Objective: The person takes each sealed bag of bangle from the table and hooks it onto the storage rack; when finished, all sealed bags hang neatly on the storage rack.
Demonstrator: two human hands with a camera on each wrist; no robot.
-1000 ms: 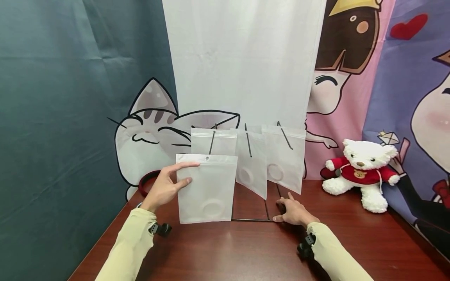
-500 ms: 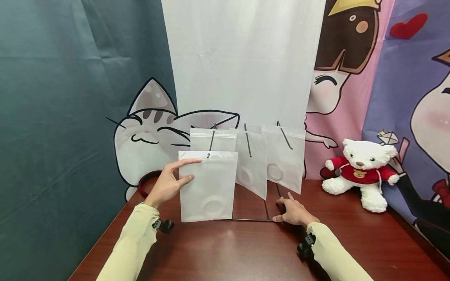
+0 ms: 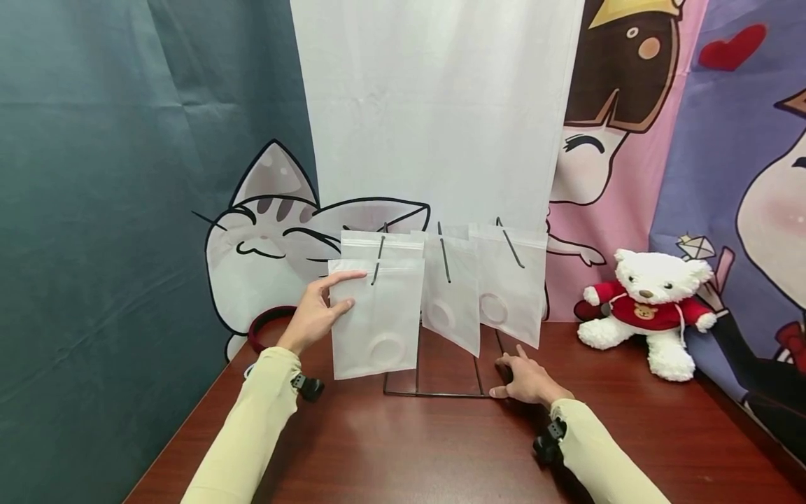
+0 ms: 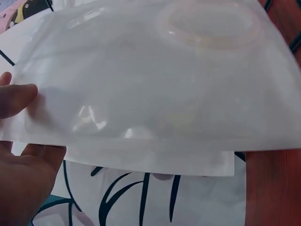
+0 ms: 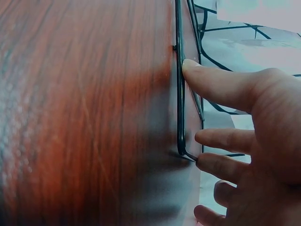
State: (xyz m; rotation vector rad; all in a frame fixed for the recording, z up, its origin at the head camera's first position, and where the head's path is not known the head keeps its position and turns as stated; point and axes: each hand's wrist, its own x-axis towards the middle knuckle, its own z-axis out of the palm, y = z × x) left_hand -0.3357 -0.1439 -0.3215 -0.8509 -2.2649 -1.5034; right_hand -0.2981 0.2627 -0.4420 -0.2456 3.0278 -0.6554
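Note:
My left hand (image 3: pixel 317 311) pinches the upper left edge of a white zip bag (image 3: pixel 378 350). A ring-shaped outline shows low in this bag. The left hook (image 3: pixel 376 273) of a black wire rack (image 3: pixel 434 395) shows in front of the bag's top, its tip pointing down toward me. Behind it, another white bag (image 3: pixel 352 241) hangs on the same hook. In the left wrist view, the thumb (image 4: pixel 19 100) lies on the bag's face. My right hand (image 3: pixel 527 378) touches the rack's front right base corner, thumb on the wire (image 5: pixel 180 103), fingers spread.
Two more white bags hang on the middle and right hooks: a middle bag (image 3: pixel 450 301) and a right bag (image 3: pixel 510 287). A white teddy bear (image 3: pixel 645 315) in a red top sits at the back right. A dark red band (image 3: pixel 267 315) lies behind my left hand.
My left hand has moved the bag up, back and slightly right, and the hook's end now shows further out in front of it. The right hand stays on the rack base.

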